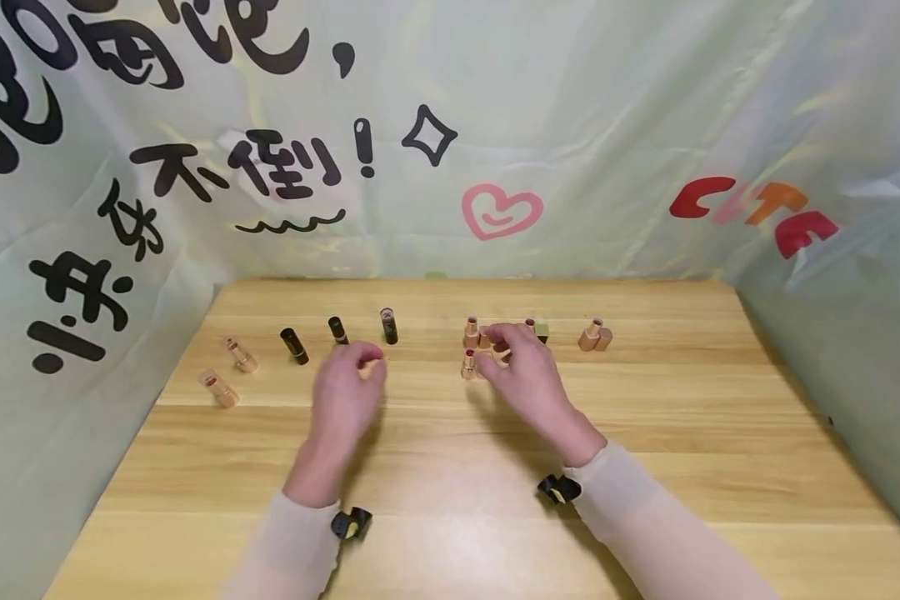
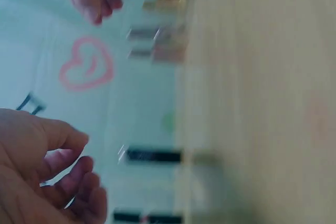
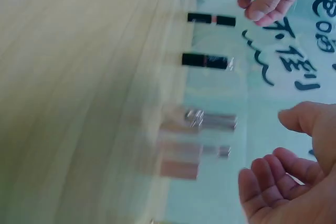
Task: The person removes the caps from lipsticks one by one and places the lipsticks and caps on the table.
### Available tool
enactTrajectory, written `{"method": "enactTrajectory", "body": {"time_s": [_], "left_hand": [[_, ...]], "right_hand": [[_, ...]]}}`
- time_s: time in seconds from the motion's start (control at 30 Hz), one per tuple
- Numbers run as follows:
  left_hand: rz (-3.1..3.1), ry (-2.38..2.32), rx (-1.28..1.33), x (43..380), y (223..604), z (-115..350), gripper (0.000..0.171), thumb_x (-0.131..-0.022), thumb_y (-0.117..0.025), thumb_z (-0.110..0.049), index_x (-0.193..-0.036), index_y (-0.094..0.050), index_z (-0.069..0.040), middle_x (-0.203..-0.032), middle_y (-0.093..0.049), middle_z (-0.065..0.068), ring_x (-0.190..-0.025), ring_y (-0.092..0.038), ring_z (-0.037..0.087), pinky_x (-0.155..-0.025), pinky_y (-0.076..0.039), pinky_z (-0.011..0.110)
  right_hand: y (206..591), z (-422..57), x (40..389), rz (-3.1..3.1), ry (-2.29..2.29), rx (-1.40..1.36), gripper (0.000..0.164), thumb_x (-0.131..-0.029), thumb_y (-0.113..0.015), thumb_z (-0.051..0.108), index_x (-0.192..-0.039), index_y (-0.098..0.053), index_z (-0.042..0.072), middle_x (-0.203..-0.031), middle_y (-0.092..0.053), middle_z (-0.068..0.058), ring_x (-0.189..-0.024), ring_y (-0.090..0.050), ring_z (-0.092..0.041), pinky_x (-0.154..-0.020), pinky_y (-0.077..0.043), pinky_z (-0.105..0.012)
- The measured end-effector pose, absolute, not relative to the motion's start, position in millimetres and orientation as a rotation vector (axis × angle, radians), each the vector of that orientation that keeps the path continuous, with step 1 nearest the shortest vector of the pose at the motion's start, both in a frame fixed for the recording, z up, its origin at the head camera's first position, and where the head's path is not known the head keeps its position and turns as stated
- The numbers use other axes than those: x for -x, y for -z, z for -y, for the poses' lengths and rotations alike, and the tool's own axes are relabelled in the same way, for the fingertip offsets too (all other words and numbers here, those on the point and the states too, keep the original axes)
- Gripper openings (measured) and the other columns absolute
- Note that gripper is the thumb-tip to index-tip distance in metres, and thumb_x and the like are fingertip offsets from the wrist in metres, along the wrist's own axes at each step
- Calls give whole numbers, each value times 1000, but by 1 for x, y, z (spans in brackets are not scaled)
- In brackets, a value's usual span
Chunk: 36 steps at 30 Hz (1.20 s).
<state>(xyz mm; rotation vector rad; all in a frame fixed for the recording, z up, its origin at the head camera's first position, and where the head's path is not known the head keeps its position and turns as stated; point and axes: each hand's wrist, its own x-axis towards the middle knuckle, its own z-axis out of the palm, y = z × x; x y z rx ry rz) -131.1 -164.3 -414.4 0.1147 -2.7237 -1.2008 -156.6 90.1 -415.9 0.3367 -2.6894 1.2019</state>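
My left hand [image 1: 347,387] hovers above the table with loosely bent fingers and holds nothing. Just beyond it stand a black lipstick [image 1: 337,329], partly hidden by the fingers, and a black lipstick with a clear top [image 1: 389,327]. The right hand [image 1: 527,375], also holding nothing, is above a group of uncapped rose-gold lipsticks, thumb and fingers apart. Among these are a back lipstick [image 1: 471,333] and a front one with a dark red tip [image 1: 468,365]; their caps are partly covered. In the right wrist view, a gap separates the right hand [image 3: 294,177] from the lipsticks.
Farther left are another black lipstick [image 1: 294,346] and two rose-gold lipsticks, one behind [image 1: 241,356] and one in front [image 1: 218,389]. At right stands an uncapped lipstick [image 1: 590,335] beside its cap [image 1: 604,338]. A printed cloth [image 1: 607,167] surrounds the wooden table [image 1: 450,517].
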Motion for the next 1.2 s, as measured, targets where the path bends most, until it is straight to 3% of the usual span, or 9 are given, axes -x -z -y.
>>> {"method": "enactTrajectory", "body": {"time_s": [0.17, 0.4, 0.5, 0.63, 0.8, 0.9, 1.07, 1.2], "left_hand": [[2541, 1020, -172, 126, 394, 205, 19, -101, -68, -15, -116, -73, -4, -115, -70, 17, -110, -60, 36, -97, -47, 53], [2350, 922, -294, 118, 375, 257, 21, -97, -71, -14, -114, -73, -1, -116, -71, 22, -109, -55, 43, -94, -36, 53], [2339, 932, -385, 116, 375, 273, 34, -95, -70, -10, -127, -67, 1, -126, -67, 25, -118, -52, 45, -100, -35, 54], [2410, 988, -589, 115, 386, 290, 60, -93, -69, -15, -148, -49, -1, -150, -49, 27, -137, -36, 48, -108, -32, 59], [2481, 1055, -766, 115, 408, 310, 81, -91, -72, -15, -158, -29, 0, -156, -33, 34, -142, -27, 53, -113, -29, 65], [2515, 1113, -797, 118, 418, 319, 84, -91, -70, -14, -159, -24, 2, -153, -35, 36, -139, -32, 54, -113, -31, 65], [2587, 1205, -801, 122, 430, 328, 80, -93, -64, -15, -158, -22, 4, -143, -49, 33, -124, -50, 49, -102, -41, 60], [2650, 1188, -847, 121, 436, 333, 72, -94, -60, -16, -155, -26, 4, -132, -56, 28, -115, -53, 46, -94, -44, 56]], "right_hand": [[400, -66, 155, 2546, -1287, -427, 23, -96, -75, 13, -117, -73, 2, -108, -73, -13, -95, -70, -25, -84, -61, -41], [377, -8, 155, 2511, -1506, -538, 22, -99, -71, 11, -120, -74, 4, -109, -77, -9, -97, -73, -21, -87, -62, -31], [378, 19, 158, 2573, -1587, -549, 24, -100, -70, 15, -123, -73, 7, -109, -77, -5, -97, -73, -17, -86, -60, -27], [388, 47, 160, 2673, -1584, -549, 26, -101, -69, 20, -124, -73, 8, -107, -76, -2, -94, -71, -13, -85, -59, -25], [401, 62, 160, 2756, -1523, -531, 29, -101, -68, 24, -125, -74, 8, -104, -76, 1, -90, -70, -8, -85, -58, -25], [407, 64, 160, 2781, -1493, -502, 29, -101, -68, 24, -125, -74, 9, -104, -76, 2, -91, -70, -8, -87, -57, -27], [417, 66, 161, 2813, -1520, -470, 33, -100, -67, 23, -130, -72, 10, -112, -77, -1, -97, -71, -11, -91, -57, -31], [423, 69, 160, 2842, -1533, -492, 37, -101, -66, 22, -136, -69, 9, -121, -76, -6, -102, -70, -11, -93, -57, -31]]}}
